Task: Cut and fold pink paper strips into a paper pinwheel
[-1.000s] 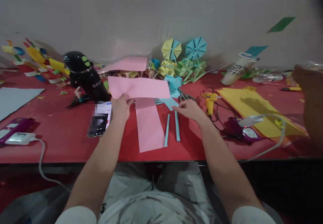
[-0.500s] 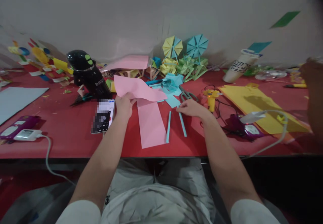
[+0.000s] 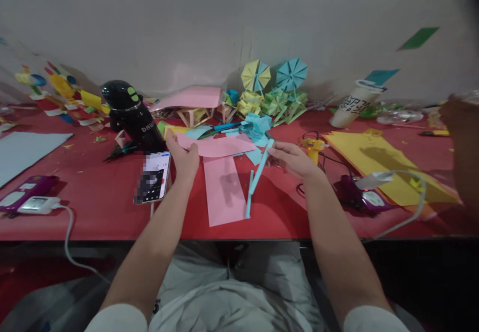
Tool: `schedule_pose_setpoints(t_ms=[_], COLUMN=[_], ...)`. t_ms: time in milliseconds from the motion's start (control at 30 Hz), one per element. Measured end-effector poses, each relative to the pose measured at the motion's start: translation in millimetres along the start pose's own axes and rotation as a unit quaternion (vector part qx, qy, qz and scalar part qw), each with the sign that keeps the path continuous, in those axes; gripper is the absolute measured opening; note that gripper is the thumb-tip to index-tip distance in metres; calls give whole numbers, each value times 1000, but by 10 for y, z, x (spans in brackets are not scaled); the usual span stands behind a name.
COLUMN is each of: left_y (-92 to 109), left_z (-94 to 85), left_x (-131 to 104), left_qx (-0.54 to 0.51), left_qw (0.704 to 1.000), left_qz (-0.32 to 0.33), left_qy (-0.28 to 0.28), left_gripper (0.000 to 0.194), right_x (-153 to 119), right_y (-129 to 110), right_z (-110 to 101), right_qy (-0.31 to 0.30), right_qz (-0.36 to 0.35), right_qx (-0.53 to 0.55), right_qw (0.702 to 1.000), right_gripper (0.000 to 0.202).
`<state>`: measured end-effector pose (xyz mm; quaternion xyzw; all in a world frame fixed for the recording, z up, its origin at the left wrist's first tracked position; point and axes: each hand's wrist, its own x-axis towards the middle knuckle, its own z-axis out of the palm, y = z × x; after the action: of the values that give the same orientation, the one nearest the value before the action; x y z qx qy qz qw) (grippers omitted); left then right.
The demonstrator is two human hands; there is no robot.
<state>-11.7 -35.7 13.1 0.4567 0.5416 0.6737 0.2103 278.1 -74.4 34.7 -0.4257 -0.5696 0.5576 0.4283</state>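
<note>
My left hand (image 3: 184,155) grips the left end of a pink paper sheet (image 3: 222,146), held raised and bent just over the table. Between the fingertips of my right hand (image 3: 288,158) is the upper end of a thin light-blue paper stick (image 3: 262,166), tilted with its lower end towards me. A second blue paper stick (image 3: 248,204) lies beneath it, along the right edge of another pink sheet (image 3: 224,192) flat on the table. Crumpled blue paper (image 3: 257,126) sits beyond my right hand.
Left of my left hand are a phone (image 3: 154,177) and a black bottle (image 3: 130,115). A yellow glue gun (image 3: 313,150) with a cord stands right of my right hand. Yellow sheets (image 3: 368,160), a purple power strip (image 3: 364,194) and a cup (image 3: 354,103) lie farther right. Paper umbrellas (image 3: 292,75) stand behind.
My right hand has lifted the blue stick off the table and swung it leftwards across the other one. My left hand has shifted slightly, flattening the raised pink sheet.
</note>
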Motion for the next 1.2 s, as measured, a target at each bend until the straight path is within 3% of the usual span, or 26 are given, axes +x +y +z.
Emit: schedule_pose_setpoints(t_ms=[67, 133, 200, 267, 333, 733, 1000, 1200], left_y=[81, 156, 204, 225, 233, 236, 113, 224], left_z=[-25, -5, 58, 136, 198, 212, 218, 197], left_x=[-72, -175, -299, -420, -511, -498, -483, -446], left_qx=[35, 9, -44, -87, -87, -68, -34, -51], left_qw=[996, 987, 956, 892, 845, 819, 837, 856], left_qz=[76, 106, 65, -23, -81, -84, -102, -104], left_qy=[-24, -120, -283, -442, -522, -563, -536, -504], left_gripper=[68, 51, 34, 37, 42, 33, 33, 24], right_x=[-15, -13, 9, 42, 75, 92, 149, 213], right_y=[-7, 0, 23, 56, 86, 95, 120, 167], right_z=[31, 60, 83, 99, 116, 192, 55, -94], right_qy=[-14, -26, -32, -28, -18, -10, 108, 184], right_qz=[-16, -28, -37, -47, -60, -82, -88, -137], right_qx=[17, 31, 46, 53, 52, 122, 191, 241], right_qw=[1000, 999, 998, 997, 997, 989, 972, 943], right_gripper=[39, 38, 37, 36, 34, 32, 27, 14])
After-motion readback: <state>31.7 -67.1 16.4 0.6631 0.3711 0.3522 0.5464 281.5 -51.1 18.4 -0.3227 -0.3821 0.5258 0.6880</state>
